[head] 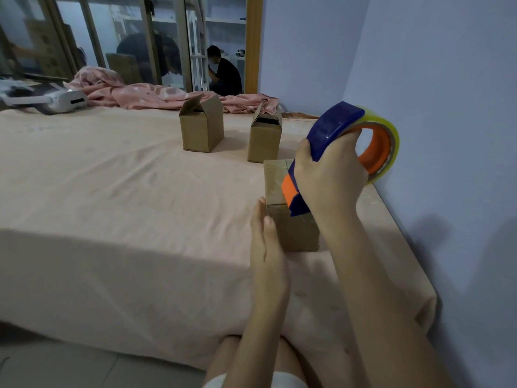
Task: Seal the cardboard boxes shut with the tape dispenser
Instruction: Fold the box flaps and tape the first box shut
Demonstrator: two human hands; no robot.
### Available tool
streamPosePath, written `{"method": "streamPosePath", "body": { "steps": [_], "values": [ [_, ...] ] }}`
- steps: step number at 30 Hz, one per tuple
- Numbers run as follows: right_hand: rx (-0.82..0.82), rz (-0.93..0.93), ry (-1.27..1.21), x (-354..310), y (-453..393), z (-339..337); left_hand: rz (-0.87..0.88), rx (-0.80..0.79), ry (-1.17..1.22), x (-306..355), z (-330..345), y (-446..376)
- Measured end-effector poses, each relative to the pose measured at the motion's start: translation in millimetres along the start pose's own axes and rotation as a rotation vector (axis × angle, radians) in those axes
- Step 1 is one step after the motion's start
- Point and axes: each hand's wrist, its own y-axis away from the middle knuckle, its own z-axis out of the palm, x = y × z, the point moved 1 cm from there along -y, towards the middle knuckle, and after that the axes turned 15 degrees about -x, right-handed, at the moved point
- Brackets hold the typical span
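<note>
One tape dispenser (330, 152), blue and orange, is gripped by the right hand (330, 175), fingers curled around it, its long axis tilted down-left with the cutter end touching the near box (291, 219) at its top front edge. The left hand (265, 242), fingers straight and together, presses the box's left side. Two open boxes (201, 127) (264, 135) stand farther back on the bed (112, 191), whose right edge meets the wall (447, 107).

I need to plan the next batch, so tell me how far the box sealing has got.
Done: no box looks fully sealed yet. In hand: the nearest box has its flaps closed; the right hand grips the tape dispenser with its nose at the box's front top edge, while the left hand lies flat against its side. Left: the two far boxes stand with flaps up, untaped.
</note>
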Motion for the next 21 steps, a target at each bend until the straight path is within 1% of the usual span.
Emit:
{"method": "streamPosePath", "body": {
  "steps": [2,5,6,7,8,9,10,12,15,18,21],
  "values": [
    [-0.002,0.006,-0.001,1,-1,0,0.001,-0.021,0.005,-8,4,9],
    [-0.003,0.013,-0.007,3,-1,0,0.004,0.029,-0.014,-10,-3,15],
    [-0.008,0.016,-0.01,4,-1,0,0.037,0.073,-0.084,-5,-8,13],
    [-0.013,0.018,-0.011,4,-1,1,0.098,0.11,-0.202,3,-13,9],
    [-0.014,0.018,-0.012,5,-2,1,0.178,0.112,-0.346,12,-17,3],
    [-0.011,0.017,-0.014,5,-2,1,0.24,0.066,-0.496,21,-18,-5],
    [-0.007,0.012,-0.016,5,-2,1,0.26,-0.004,-0.638,28,-18,-12],
    [-0.011,0.009,-0.022,5,-3,0,0.243,-0.087,-0.837,34,-17,-20],
    [-0.018,0.009,-0.06,8,-4,-3,0.277,-0.086,-0.944,32,-18,-18],
    [-0.005,-0.001,-0.152,11,-3,-6,0.372,-0.06,-1.063,33,-19,-21],
    [-0.006,0.03,-0.239,17,-2,-8,0.489,0.014,-1.179,38,-17,-27]
  ]
}}
